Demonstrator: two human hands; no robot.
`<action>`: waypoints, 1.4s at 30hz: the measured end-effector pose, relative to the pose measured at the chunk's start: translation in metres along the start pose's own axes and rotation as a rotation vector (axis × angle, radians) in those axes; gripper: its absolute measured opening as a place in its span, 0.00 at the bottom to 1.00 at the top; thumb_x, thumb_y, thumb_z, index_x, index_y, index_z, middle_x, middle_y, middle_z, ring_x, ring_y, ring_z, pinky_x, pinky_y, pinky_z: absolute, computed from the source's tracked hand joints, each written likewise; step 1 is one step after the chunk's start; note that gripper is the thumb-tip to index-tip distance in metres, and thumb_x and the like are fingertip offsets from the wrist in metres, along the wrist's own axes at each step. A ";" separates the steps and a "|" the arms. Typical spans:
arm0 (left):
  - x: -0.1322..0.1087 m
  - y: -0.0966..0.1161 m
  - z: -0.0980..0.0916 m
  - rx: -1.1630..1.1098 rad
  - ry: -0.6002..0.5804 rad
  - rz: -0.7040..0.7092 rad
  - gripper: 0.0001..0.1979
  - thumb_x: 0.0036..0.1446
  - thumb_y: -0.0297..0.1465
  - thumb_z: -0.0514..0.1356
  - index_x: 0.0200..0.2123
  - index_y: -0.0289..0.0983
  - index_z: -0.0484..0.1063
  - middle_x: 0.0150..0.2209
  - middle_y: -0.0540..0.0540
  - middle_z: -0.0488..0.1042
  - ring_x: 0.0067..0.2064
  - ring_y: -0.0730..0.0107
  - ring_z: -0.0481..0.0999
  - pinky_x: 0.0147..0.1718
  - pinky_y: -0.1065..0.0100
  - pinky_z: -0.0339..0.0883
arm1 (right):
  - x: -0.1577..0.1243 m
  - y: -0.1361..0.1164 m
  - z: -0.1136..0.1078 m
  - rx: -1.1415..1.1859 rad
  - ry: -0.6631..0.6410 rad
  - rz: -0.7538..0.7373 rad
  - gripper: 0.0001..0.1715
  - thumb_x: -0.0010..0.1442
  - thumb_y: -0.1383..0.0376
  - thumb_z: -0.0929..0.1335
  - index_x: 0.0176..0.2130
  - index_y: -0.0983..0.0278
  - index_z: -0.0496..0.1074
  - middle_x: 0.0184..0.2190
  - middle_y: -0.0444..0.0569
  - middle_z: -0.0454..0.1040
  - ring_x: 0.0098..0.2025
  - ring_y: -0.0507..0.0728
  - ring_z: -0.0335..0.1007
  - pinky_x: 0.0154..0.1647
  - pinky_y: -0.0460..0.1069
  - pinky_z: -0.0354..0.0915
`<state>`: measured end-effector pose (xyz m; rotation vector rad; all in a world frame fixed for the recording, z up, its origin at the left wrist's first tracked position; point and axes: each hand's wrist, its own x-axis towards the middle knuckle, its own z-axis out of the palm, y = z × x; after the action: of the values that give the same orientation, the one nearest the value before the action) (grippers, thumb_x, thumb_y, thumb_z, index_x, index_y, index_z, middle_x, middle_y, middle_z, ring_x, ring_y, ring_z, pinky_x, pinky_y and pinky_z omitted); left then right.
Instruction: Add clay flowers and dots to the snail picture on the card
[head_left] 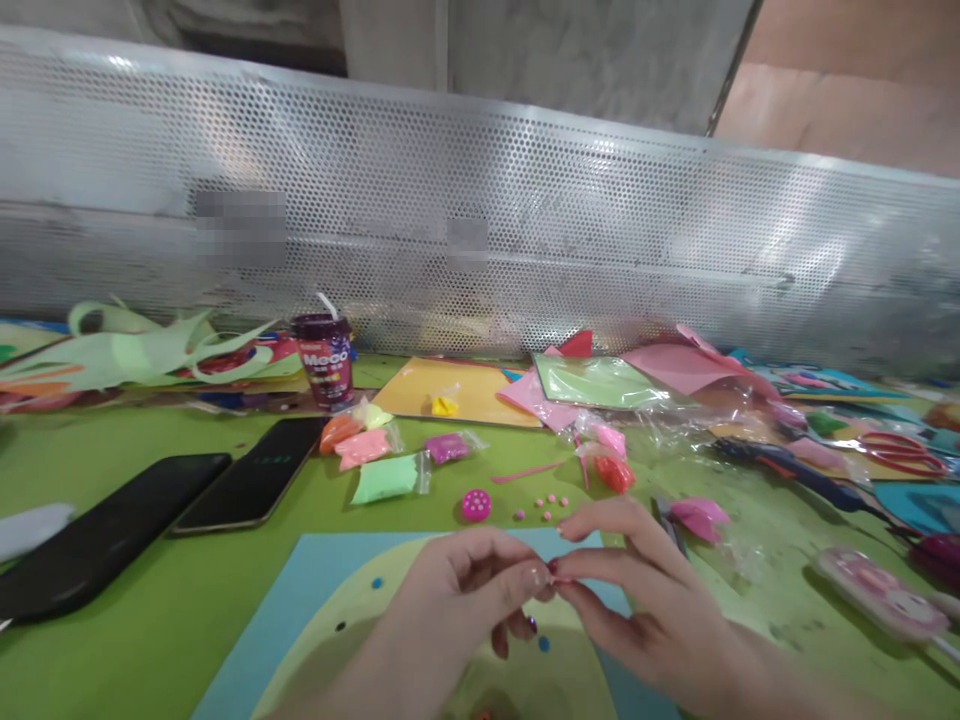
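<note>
My left hand and my right hand meet fingertip to fingertip above a sheet of blue paper. Thumbs and forefingers are pinched together on a tiny bit of pink clay, mostly covered by the fingertips. On the blue sheet lies a large pale yellow-green round shape with a few blue and dark dots; my hands hide part of it. Just beyond my fingers are several small pink clay balls and a magenta disc with light pink dots.
Bagged clay in green, purple and red lies beyond the sheet. A drink cup with a straw stands behind two black phone-like slabs. Red scissors and a pink lolly-shaped item are at right. A perforated metal panel closes the back.
</note>
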<state>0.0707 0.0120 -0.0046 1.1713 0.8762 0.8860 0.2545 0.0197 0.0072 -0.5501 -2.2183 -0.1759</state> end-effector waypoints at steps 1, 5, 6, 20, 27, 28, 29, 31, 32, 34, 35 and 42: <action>0.000 0.001 0.000 0.003 0.004 0.004 0.12 0.47 0.40 0.62 0.27 0.35 0.71 0.20 0.54 0.65 0.21 0.79 0.63 0.21 0.75 0.56 | 0.000 0.001 0.001 0.005 0.006 0.011 0.09 0.57 0.74 0.64 0.38 0.63 0.68 0.37 0.49 0.67 0.39 0.51 0.68 0.37 0.44 0.69; 0.000 0.001 0.001 0.032 0.014 0.003 0.12 0.48 0.40 0.61 0.27 0.36 0.71 0.20 0.54 0.65 0.21 0.79 0.62 0.21 0.74 0.56 | -0.002 0.002 0.004 0.006 -0.004 0.015 0.14 0.56 0.75 0.64 0.43 0.63 0.67 0.38 0.50 0.67 0.40 0.52 0.67 0.38 0.45 0.69; 0.000 0.001 0.001 0.037 0.016 0.001 0.12 0.48 0.40 0.61 0.27 0.36 0.71 0.20 0.54 0.65 0.21 0.79 0.62 0.21 0.74 0.55 | -0.002 0.002 0.004 0.000 -0.009 0.009 0.14 0.56 0.75 0.64 0.43 0.62 0.67 0.39 0.50 0.67 0.40 0.52 0.67 0.38 0.45 0.69; 0.000 -0.004 0.000 0.045 -0.035 0.001 0.14 0.47 0.42 0.61 0.25 0.35 0.69 0.19 0.53 0.66 0.20 0.78 0.64 0.22 0.73 0.57 | 0.002 -0.002 -0.001 -0.014 -0.009 -0.059 0.08 0.61 0.69 0.64 0.41 0.63 0.69 0.38 0.49 0.70 0.40 0.51 0.68 0.38 0.45 0.69; -0.004 0.002 0.002 0.057 -0.037 -0.018 0.14 0.46 0.42 0.61 0.23 0.36 0.67 0.18 0.54 0.65 0.19 0.79 0.63 0.22 0.73 0.57 | 0.003 -0.005 -0.001 0.041 0.013 0.000 0.04 0.61 0.67 0.64 0.35 0.62 0.69 0.35 0.48 0.69 0.36 0.50 0.69 0.36 0.43 0.69; -0.004 0.002 0.003 0.059 -0.031 -0.025 0.14 0.45 0.42 0.61 0.23 0.36 0.67 0.18 0.54 0.64 0.19 0.78 0.62 0.21 0.73 0.57 | 0.003 -0.005 -0.002 0.049 0.006 0.004 0.06 0.62 0.68 0.63 0.36 0.62 0.69 0.35 0.48 0.69 0.36 0.50 0.69 0.36 0.43 0.69; -0.004 0.003 0.003 0.064 -0.023 -0.030 0.14 0.45 0.42 0.61 0.24 0.36 0.67 0.18 0.55 0.64 0.19 0.78 0.62 0.21 0.73 0.57 | 0.004 -0.006 -0.002 0.055 -0.004 0.009 0.07 0.62 0.69 0.62 0.36 0.62 0.69 0.35 0.48 0.69 0.36 0.50 0.69 0.36 0.43 0.69; -0.004 0.003 0.003 0.072 -0.002 -0.039 0.15 0.44 0.42 0.62 0.24 0.36 0.68 0.18 0.55 0.64 0.19 0.78 0.62 0.21 0.73 0.57 | 0.003 -0.006 -0.002 0.057 -0.039 0.038 0.09 0.62 0.70 0.61 0.39 0.61 0.70 0.36 0.48 0.69 0.38 0.50 0.69 0.37 0.43 0.70; -0.004 0.002 0.003 0.072 0.007 -0.040 0.15 0.44 0.42 0.62 0.24 0.36 0.68 0.18 0.55 0.64 0.19 0.78 0.62 0.21 0.73 0.57 | 0.003 -0.006 -0.003 0.056 -0.054 0.045 0.11 0.62 0.71 0.61 0.40 0.61 0.70 0.37 0.49 0.69 0.39 0.50 0.69 0.37 0.43 0.69; -0.003 0.001 0.002 0.063 0.008 -0.029 0.14 0.44 0.42 0.62 0.24 0.36 0.68 0.18 0.55 0.64 0.19 0.79 0.62 0.21 0.73 0.57 | 0.003 -0.005 -0.003 0.054 -0.066 0.048 0.10 0.62 0.70 0.61 0.41 0.62 0.70 0.37 0.49 0.68 0.40 0.50 0.69 0.39 0.42 0.69; -0.002 0.000 0.002 0.058 0.003 -0.020 0.14 0.44 0.42 0.62 0.24 0.36 0.68 0.18 0.55 0.65 0.19 0.78 0.62 0.21 0.73 0.57 | 0.002 -0.004 -0.003 0.056 -0.059 0.040 0.08 0.62 0.69 0.62 0.40 0.62 0.71 0.37 0.49 0.68 0.40 0.50 0.68 0.39 0.42 0.69; -0.002 0.001 0.002 0.055 -0.009 -0.012 0.15 0.44 0.43 0.63 0.24 0.36 0.68 0.17 0.54 0.64 0.19 0.78 0.63 0.21 0.73 0.57 | 0.003 -0.006 -0.002 0.054 -0.018 0.033 0.03 0.60 0.69 0.65 0.36 0.62 0.68 0.35 0.48 0.67 0.38 0.50 0.68 0.38 0.43 0.69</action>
<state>0.0718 0.0093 -0.0034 1.2154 0.9043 0.8502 0.2515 0.0146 0.0106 -0.5602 -2.2228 -0.0938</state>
